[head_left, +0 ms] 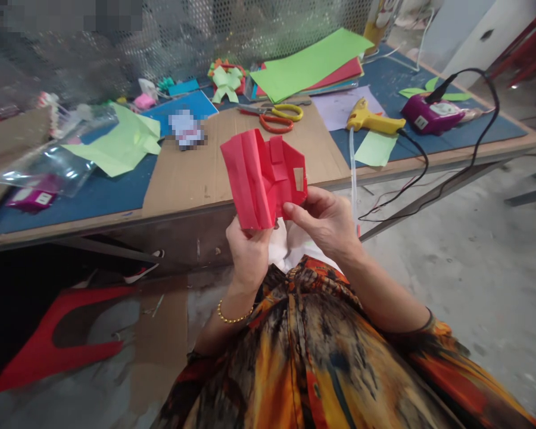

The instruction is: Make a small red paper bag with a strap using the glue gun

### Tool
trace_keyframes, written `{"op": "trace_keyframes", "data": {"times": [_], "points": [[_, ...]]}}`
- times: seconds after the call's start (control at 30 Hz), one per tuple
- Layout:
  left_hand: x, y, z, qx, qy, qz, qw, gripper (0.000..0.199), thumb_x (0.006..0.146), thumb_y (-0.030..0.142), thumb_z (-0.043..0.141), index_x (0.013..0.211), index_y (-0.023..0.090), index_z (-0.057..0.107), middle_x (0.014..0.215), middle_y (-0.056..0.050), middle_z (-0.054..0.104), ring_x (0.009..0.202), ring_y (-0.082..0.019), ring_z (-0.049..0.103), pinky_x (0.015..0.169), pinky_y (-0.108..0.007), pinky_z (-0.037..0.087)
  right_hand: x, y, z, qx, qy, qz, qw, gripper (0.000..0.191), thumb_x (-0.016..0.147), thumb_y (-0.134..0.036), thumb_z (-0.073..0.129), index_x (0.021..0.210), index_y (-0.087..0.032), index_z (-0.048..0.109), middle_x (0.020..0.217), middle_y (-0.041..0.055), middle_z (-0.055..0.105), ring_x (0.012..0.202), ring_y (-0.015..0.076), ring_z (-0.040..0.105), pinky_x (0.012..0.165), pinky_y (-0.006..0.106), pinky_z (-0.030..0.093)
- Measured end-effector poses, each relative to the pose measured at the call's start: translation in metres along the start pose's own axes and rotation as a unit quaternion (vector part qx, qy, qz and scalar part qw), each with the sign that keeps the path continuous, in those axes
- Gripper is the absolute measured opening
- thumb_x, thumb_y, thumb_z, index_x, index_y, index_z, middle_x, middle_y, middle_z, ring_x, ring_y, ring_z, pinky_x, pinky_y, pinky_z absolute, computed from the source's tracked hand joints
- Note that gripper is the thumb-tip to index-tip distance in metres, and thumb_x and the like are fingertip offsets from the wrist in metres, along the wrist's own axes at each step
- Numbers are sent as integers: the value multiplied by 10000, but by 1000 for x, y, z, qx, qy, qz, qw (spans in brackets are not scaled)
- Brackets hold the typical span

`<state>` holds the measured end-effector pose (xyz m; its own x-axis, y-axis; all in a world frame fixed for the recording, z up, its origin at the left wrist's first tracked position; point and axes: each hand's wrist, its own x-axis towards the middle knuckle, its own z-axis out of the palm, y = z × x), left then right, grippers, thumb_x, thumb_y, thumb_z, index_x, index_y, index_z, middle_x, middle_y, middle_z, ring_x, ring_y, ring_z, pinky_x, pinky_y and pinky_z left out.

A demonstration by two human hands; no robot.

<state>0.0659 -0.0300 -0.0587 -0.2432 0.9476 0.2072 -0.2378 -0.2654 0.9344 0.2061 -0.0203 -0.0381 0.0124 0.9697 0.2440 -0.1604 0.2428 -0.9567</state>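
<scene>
A folded red paper piece [250,179] is held up in front of the table's near edge, its creased panels partly open. My left hand [250,250] grips its lower left edge, with most fingertips hidden behind the paper. On the right side, my right hand [324,217] pinches the lower corner, thumb on the front. A small pale patch shows on the right panel. Beyond the paper, orange- and yellow-handled scissors [279,122] lie on a cardboard sheet [187,179].
A yellow glue gun [375,122] with a trailing cord lies right of the cardboard, near a purple power socket [433,113]. Green sheets [312,62] are stacked at the back. Pale green paper [120,140] and clear plastic lie left. A red chair [49,333] stands below.
</scene>
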Motion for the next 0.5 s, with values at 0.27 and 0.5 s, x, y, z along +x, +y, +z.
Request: {"op": "trace_keyframes", "data": {"times": [0.27,0.5], "points": [[0,4,6,-24,31,-10,999,410,677,473,1002,765,186,722,703,23,694,616,-105,613,607,-235,532,-1,-10,-3,-24,-21,-5,999,559,714,-731,913,792,-219,704,691,-29,605,638,119,497,586,291,418],[-2,-2,4,3,26,-18,999,377,714,460,973,809,188,730,745,7,709,657,-120,633,630,-251,538,-1,-5,-3,-41,-20,-10,999,374,822,-540,860,748,-221,679,689,-30,602,646,122,478,620,304,398]]}}
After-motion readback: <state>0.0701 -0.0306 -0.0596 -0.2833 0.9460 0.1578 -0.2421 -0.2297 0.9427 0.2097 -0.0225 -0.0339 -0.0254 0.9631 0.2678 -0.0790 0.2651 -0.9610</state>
